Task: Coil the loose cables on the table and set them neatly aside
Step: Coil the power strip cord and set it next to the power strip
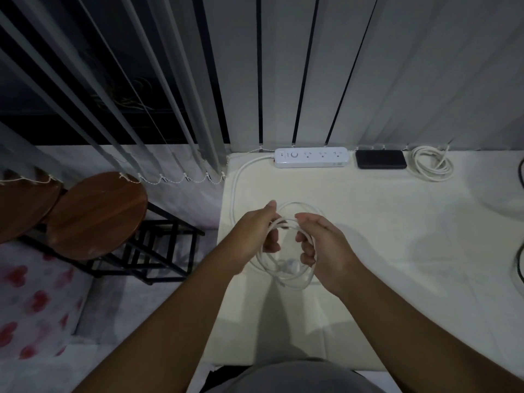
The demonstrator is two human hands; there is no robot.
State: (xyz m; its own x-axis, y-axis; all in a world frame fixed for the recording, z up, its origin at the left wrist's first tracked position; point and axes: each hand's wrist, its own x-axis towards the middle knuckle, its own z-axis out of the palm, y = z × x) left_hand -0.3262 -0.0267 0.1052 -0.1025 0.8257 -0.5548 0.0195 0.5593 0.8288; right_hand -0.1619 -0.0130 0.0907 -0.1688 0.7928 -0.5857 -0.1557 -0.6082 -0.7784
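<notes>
Both your hands are on the white cable (286, 268), mid-table near the left edge, w/ the loops bunched between them. Left hand (255, 231) is closed around the top-left of the bundle, fingers curled in, thumb pointing toward the wall. Right hand (320, 245) is closed on the right side of the loops, fingers wrapped over the strands, knuckles facing you. So both grips are narrow and holding the cable, not spread.

The coil is roughly round, several turns. Lower part hangs or rests by the table (397, 251) surface; can't tell if it's touching. One turn arcs up behind your fingertips. There's a blurred lump at the bottom of the coil, maybe a plug, too soft to call.

Back edge of the table, L to R: white power strip (311, 157), its lead (235, 188) running off its left end and curving down the table's left side toward your left hand; black flat box (381, 159) just beside the strip; then a second coiled white cable (431, 164), already looped, well apart from your hands. Dark cables (520, 259) poke in at the right frame edge.

Off-table left: two round wooden stools (96, 214) on black frames. Vertical blinds (283, 66) behind.
</notes>
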